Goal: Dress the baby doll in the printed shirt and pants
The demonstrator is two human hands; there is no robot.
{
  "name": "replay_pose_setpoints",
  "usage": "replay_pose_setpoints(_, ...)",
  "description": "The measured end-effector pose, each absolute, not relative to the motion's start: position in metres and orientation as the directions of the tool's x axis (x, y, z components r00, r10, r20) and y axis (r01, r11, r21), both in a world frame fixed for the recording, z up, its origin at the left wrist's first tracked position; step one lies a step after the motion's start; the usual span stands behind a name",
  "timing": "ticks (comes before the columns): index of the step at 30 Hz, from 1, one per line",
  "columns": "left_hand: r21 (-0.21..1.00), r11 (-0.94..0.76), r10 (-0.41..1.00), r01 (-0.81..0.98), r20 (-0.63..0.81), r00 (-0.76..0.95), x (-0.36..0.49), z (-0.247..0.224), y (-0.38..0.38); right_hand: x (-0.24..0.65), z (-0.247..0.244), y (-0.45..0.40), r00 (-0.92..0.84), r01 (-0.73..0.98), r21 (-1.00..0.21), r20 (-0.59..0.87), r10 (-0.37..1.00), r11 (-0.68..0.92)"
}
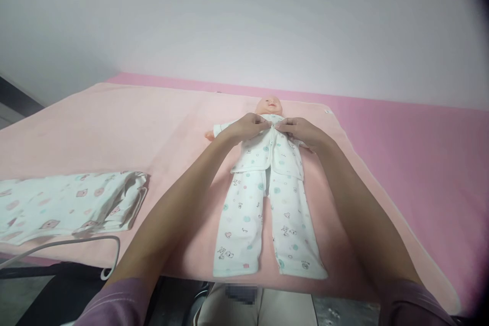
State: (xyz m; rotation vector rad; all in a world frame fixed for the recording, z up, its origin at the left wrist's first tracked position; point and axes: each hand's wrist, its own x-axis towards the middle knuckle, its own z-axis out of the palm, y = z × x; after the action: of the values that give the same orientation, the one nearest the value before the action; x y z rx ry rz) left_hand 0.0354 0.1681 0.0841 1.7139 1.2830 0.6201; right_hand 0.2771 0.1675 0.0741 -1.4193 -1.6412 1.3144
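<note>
A baby doll [270, 105] lies on its back, head toward the wall, dressed in a white printed jacket [260, 150] and matching trousers [244, 219]. My left hand [248, 126] pinches the jacket's front edge at the chest. Opposite it, my right hand [300, 130] pinches the other front edge, the fingertips of both hands nearly meeting at the middle. Below them the two front panels lie side by side, parting a little at the hem. One doll hand shows at the left sleeve's end. My fingers hide the upper chest and any fastener there.
A folded white printed cloth [72, 204] lies at the left, with a white cable [76, 242] in front of it. A peach mat [114, 127] covers much of the pink table surface [401, 163]. A pale wall [244, 25] stands behind.
</note>
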Motion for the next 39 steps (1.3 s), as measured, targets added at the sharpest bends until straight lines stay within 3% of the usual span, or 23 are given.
replay_pose_setpoints(5,0.872,-0.075,0.949,0.484,-0.086,0.302,0.041,0.086,0.163,0.265,0.08,0.158,-0.129,0.36,-0.928,-0.154,0.98,-0.099)
replay_pose_setpoints(9,0.87,-0.133,0.956,0.475,-0.014,0.294,0.046,0.093,0.156,0.255,0.09,0.143,-0.046,0.491,-0.871,-0.027,0.999,-0.001)
replay_pose_setpoints(12,0.873,-0.157,0.955,0.461,0.015,0.297,0.048,0.096,0.154,0.253,0.096,0.136,-0.096,0.548,-0.832,0.039,0.995,0.085)
replay_pose_setpoints(18,0.864,-0.14,0.948,0.483,-0.023,0.316,0.041,0.091,0.162,0.264,0.097,0.142,-0.148,0.478,-0.878,-0.084,0.985,-0.003)
replay_pose_setpoints(25,0.826,-0.158,0.923,0.541,-0.071,0.377,0.032,0.094,0.171,0.281,0.088,0.171,-0.306,0.488,-0.868,-0.071,0.949,0.093)
replay_pose_setpoints(30,0.878,-0.109,0.894,0.467,-0.119,0.432,0.025,0.086,0.185,0.279,0.085,0.175,-0.315,0.436,-0.896,-0.063,0.947,0.085)
replay_pose_setpoints(39,0.918,-0.049,0.876,0.393,-0.15,0.459,0.02,0.082,0.194,0.272,0.098,0.162,-0.309,0.52,-0.851,-0.102,0.946,0.078)
